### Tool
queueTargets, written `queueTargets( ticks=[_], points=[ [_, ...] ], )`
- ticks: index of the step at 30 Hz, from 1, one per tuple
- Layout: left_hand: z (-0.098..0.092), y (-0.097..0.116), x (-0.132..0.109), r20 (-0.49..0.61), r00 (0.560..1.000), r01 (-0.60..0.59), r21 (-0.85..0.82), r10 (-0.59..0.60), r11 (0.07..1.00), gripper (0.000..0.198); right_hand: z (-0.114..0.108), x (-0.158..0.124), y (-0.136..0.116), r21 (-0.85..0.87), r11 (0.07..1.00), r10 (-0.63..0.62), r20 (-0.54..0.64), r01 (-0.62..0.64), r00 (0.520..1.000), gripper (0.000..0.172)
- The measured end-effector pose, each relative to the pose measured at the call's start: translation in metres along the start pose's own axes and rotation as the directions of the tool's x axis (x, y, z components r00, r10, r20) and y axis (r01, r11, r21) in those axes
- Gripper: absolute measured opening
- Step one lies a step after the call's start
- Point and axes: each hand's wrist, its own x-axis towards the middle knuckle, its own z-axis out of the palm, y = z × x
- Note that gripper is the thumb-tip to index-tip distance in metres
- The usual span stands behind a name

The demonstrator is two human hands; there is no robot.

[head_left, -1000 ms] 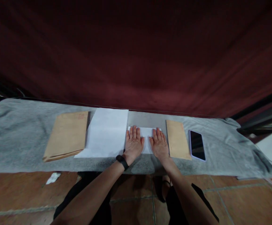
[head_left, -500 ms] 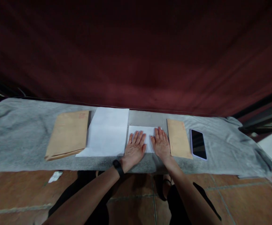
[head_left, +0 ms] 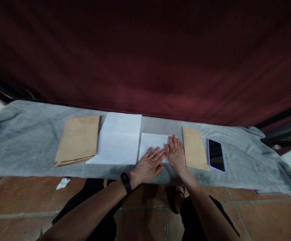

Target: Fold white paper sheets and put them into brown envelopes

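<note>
A folded sheet of white paper (head_left: 152, 142) lies on the grey cloth in front of me. My left hand (head_left: 149, 165) rests over its near edge, fingers stretched out and angled to the right. Flat on the paper's right end is my right hand (head_left: 175, 153), with its fingers extended. Neither hand grips anything. Just left of the folded paper is a stack of larger white sheets (head_left: 120, 139). A single brown envelope (head_left: 195, 149) lies close beside my right hand.
Several brown envelopes (head_left: 78, 139) are stacked at the left. A phone (head_left: 216, 155) in a purple case lies right of the single envelope. The grey cloth (head_left: 29, 140) covers a narrow bench against a dark red curtain (head_left: 145, 60). A white scrap (head_left: 63, 183) lies on the tiled floor.
My left hand has slid toward the near edge of the folded paper and turned to the right. My right hand stays at the paper's right end. The view has shifted slightly.
</note>
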Motion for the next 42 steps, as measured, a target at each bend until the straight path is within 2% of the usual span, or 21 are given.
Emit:
queueTargets(
  ticks=[4, 6, 8, 10, 11, 13, 17, 24, 27, 30, 36, 42],
  points=[
    [-0.004, 0.002, -0.003, 0.027, 0.995, -0.091, -0.075, 0.093, 0.993, 0.052, -0.010, 0.006, 0.002, 0.106, 0.994, -0.019, 0.047, 0.014, 0.999, 0.052],
    [-0.007, 0.005, -0.004, 0.039, 0.993, -0.109, -0.123, 0.115, 0.986, 0.051, -0.020, 0.009, -0.001, 0.220, 0.971, -0.121, 0.103, 0.096, 0.987, 0.050],
    [-0.009, 0.007, -0.005, 0.059, 0.991, -0.108, -0.164, 0.119, 0.981, 0.047, -0.032, 0.010, -0.009, 0.367, 0.902, -0.303, 0.160, 0.228, 0.940, 0.047],
    [-0.010, 0.009, -0.006, 0.081, 0.990, -0.100, -0.198, 0.118, 0.975, 0.041, -0.041, 0.007, -0.020, 0.489, 0.806, -0.477, 0.199, 0.335, 0.856, 0.044],
    [-0.010, 0.010, -0.007, 0.092, 0.989, -0.098, -0.210, 0.119, 0.973, 0.038, -0.044, 0.005, -0.025, 0.520, 0.773, -0.530, 0.215, 0.363, 0.821, 0.042],
    [-0.010, 0.010, -0.007, 0.109, 0.987, -0.094, -0.220, 0.120, 0.971, 0.036, -0.046, 0.001, -0.034, 0.530, 0.758, -0.562, 0.237, 0.380, 0.792, 0.041],
    [-0.009, 0.009, -0.008, 0.128, 0.983, -0.103, -0.213, 0.132, 0.972, 0.040, -0.040, 0.001, -0.038, 0.465, 0.802, -0.526, 0.253, 0.375, 0.812, 0.043],
    [-0.018, 0.008, -0.005, 0.124, 0.979, -0.127, -0.232, 0.159, 0.964, 0.050, -0.027, 0.017, -0.034, 0.354, 0.885, -0.404, 0.258, 0.303, 0.878, 0.047],
    [-0.019, 0.011, -0.004, 0.092, 0.985, -0.123, -0.223, 0.147, 0.967, 0.046, -0.021, 0.020, -0.034, 0.302, 0.917, -0.341, 0.248, 0.263, 0.907, 0.047],
    [-0.013, 0.016, -0.006, 0.054, 0.995, -0.076, -0.178, 0.087, 0.981, 0.043, -0.017, 0.021, -0.031, 0.249, 0.944, -0.274, 0.226, 0.217, 0.935, 0.048],
    [0.003, 0.019, -0.012, -0.015, 0.998, 0.052, -0.067, -0.053, 0.996, 0.054, -0.011, 0.016, -0.019, 0.149, 0.973, -0.202, 0.194, 0.175, 0.960, 0.052],
    [0.005, 0.013, -0.010, -0.025, 0.983, 0.182, -0.046, -0.184, 0.982, 0.060, -0.007, 0.009, -0.011, 0.055, 0.989, -0.143, 0.139, 0.137, 0.980, 0.053]
  ],
)
